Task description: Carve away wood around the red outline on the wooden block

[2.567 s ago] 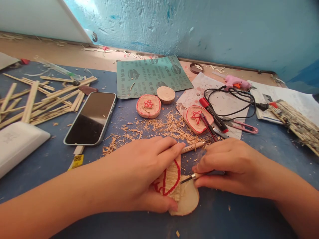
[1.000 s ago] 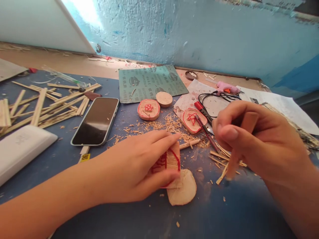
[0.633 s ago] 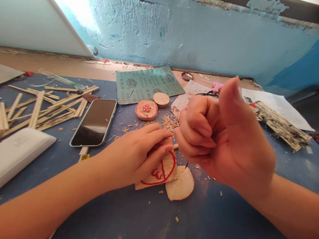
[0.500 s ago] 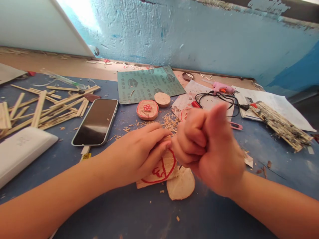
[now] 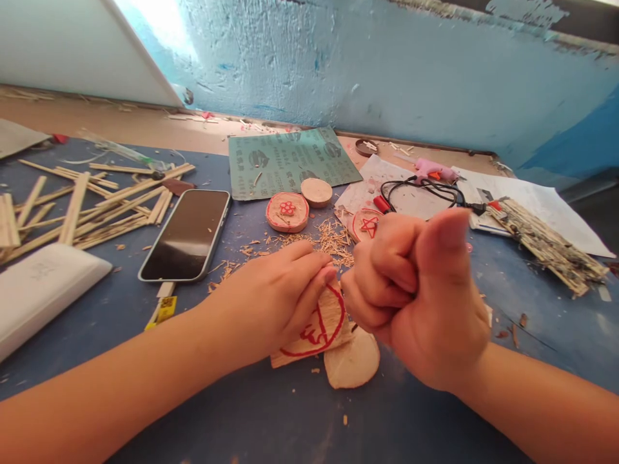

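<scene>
My left hand (image 5: 285,290) is closed on a flat piece of wood (image 5: 333,316) that carries a red drawn circle with a figure inside; the palm covers much of it. A thin round wood slice (image 5: 355,364) lies partly under its right edge. Just right of the wood, my right hand (image 5: 411,293) is curled into a fist with the thumb raised. Whatever it grips, if anything, is hidden by the fingers. Pale wood shavings (image 5: 333,238) lie beyond both hands, near a disc with a red flower (image 5: 287,211) and a disc with a red star (image 5: 365,224).
A phone (image 5: 186,235) and a white box-shaped device (image 5: 46,296) sit left, below loose wooden sticks (image 5: 111,200). Green sandpaper (image 5: 290,161) and a plain disc (image 5: 316,192) lie behind. Rightward are a pink glue gun (image 5: 435,171), black cable (image 5: 416,187) and rough stick bundle (image 5: 551,241).
My right hand has shifted slightly right, still fisted, uncovering more of the red star disc. My left hand and its piece of wood have moved slightly right.
</scene>
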The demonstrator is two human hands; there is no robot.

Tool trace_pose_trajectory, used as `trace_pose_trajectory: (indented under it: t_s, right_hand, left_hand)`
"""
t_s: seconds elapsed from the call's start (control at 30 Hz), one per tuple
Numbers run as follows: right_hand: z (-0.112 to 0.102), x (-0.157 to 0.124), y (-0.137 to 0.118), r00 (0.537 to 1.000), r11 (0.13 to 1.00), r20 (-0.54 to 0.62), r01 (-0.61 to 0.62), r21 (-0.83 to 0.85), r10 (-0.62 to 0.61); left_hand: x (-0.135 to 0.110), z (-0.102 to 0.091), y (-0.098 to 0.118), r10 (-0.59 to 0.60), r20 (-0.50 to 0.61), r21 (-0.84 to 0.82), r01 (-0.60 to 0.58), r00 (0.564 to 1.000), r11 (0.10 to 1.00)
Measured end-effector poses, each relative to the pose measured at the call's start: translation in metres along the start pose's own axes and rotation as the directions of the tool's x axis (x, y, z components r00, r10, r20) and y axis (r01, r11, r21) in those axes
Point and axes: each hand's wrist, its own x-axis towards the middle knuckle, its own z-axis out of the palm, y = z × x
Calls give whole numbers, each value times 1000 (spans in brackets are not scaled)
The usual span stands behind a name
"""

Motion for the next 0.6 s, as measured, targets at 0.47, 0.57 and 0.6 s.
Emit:
trace_pose_trajectory:
  t_s: [0.47, 0.57, 0.6]
  right_hand:
    - [-17, 0, -3, 985, 965, 124, -86, -248, 119]
    - [-32, -2, -17, 959, 861, 213, -56, -506, 188]
    - [-36, -2, -22, 958, 826, 208, -48, -562, 196]
  left_hand:
    - [0, 0, -5, -84, 107, -53, 90, 991, 994]
    - [0, -3, -3, -97, 103, -27, 100, 990, 995]
    - [0, -3, -2, -101, 88, -10, 102, 991, 995]
